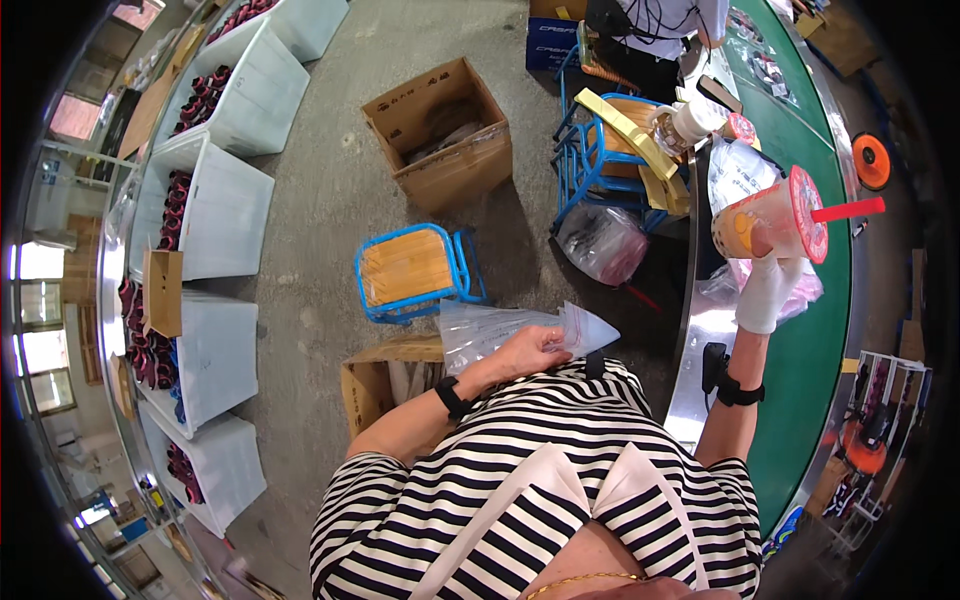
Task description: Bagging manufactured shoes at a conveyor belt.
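Observation:
My left hand [535, 352], bare, has its fingers closed on a clear plastic bag [485, 328] in front of my striped shirt. The bag hangs flat to the left, and its folded end sticks out to the right of my fingers. Over the green work surface [800, 390] on my right, my right hand [768, 292] wears a white glove with bare fingertips. It grips a plastic drink cup [745, 222] with a red-patterned lid and a red straw [848, 210]. The cup is tilted, its lid toward the right.
A blue-framed stool [405, 268] stands ahead, with an open cardboard box [450, 170] beyond it. White bins [215, 355] of dark red items line the left. Stacked blue stools [595, 150] stand beside the bench. Another person [665, 30] is at the far end.

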The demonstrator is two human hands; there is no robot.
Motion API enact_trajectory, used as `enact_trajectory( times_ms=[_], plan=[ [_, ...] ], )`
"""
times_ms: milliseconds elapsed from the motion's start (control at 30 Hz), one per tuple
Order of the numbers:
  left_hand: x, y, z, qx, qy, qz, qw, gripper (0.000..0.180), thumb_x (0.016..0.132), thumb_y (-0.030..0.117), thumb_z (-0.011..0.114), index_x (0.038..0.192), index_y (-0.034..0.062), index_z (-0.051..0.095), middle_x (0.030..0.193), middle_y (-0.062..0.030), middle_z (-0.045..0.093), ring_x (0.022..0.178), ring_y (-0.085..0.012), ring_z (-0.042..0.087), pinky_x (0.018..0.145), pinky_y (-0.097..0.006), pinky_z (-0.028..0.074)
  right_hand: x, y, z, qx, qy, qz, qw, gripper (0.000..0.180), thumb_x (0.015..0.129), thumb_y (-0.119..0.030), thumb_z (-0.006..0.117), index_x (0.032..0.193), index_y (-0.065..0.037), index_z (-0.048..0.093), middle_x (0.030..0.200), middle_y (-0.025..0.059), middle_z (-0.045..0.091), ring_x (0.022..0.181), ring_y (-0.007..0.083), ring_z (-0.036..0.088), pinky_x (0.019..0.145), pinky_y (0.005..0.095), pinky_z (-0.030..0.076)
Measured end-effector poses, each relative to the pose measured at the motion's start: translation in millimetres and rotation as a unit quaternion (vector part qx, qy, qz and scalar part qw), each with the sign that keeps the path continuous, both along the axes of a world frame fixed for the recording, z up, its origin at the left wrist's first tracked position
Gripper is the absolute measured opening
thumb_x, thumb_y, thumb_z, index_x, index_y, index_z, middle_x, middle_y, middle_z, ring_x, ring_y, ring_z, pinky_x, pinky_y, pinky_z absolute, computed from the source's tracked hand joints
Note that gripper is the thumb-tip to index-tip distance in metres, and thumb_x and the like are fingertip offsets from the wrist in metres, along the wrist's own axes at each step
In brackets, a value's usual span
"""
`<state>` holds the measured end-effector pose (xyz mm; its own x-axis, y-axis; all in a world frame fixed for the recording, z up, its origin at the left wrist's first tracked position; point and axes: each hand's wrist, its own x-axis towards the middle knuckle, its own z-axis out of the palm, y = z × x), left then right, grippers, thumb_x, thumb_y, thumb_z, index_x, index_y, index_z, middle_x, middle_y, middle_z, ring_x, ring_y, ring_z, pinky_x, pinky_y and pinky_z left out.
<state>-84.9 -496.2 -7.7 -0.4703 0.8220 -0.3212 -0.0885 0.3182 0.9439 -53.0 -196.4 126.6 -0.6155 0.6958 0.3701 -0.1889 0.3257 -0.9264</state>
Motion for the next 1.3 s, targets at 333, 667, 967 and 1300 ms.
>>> enact_trajectory(
  times_ms=[333, 667, 967, 1300],
  plan=[
    [6, -2, -14, 0.034, -0.019, 0.003, 0.999, 0.031, 0.078, 0.022, 0.066, 0.069, -0.001, 0.047, 0.06, 0.0002, 0.039, 0.059, -0.0068, 0.035, 0.051, -0.026, 0.032, 12, -43, 16, 0.115, -0.008, -0.065, 0.991, 0.059, 0.064, -0.02, 0.078, 0.112, 0.0, 0.05, 0.106, 0.0067, 0.057, 0.096, 0.0169, 0.054, 0.084, 0.0314, 0.044],
    [10, -5, -19, -0.063, -0.005, -0.043, 0.997, 0.024, 0.077, 0.021, 0.067, 0.08, -0.0008, 0.058, 0.067, -0.0002, 0.053, 0.065, -0.0065, 0.046, 0.057, -0.024, 0.041, 55, -64, -23, -0.373, 0.082, 0.177, 0.907, 0.069, 0.072, -0.016, 0.072, 0.128, -0.01, 0.033, 0.125, 0.0127, 0.045, 0.109, 0.0273, 0.049, 0.095, 0.0417, 0.038],
    [19, -4, -3, -0.014, -0.017, 0.001, 1.0, 0.028, 0.077, 0.02, 0.065, 0.071, -0.0018, 0.048, 0.059, -0.0036, 0.041, 0.059, -0.0088, 0.037, 0.052, -0.028, 0.036, 52, -91, -6, 0.228, 0.122, 0.13, 0.957, 0.052, 0.068, -0.008, 0.069, 0.114, -0.012, 0.044, 0.112, 0.0157, 0.052, 0.104, 0.0327, 0.051, 0.09, 0.0456, 0.042],
    [38, -13, -1, -0.035, -0.095, 0.079, 0.992, 0.03, 0.075, 0.024, 0.067, 0.073, -0.0015, 0.051, 0.06, -0.0088, 0.046, 0.059, -0.0103, 0.04, 0.053, -0.029, 0.039, 74, -105, -24, 0.155, 0.091, 0.152, 0.972, 0.044, 0.068, -0.007, 0.068, 0.107, -0.009, 0.047, 0.106, 0.0155, 0.055, 0.099, 0.033, 0.054, 0.087, 0.0438, 0.042]
  ],
)
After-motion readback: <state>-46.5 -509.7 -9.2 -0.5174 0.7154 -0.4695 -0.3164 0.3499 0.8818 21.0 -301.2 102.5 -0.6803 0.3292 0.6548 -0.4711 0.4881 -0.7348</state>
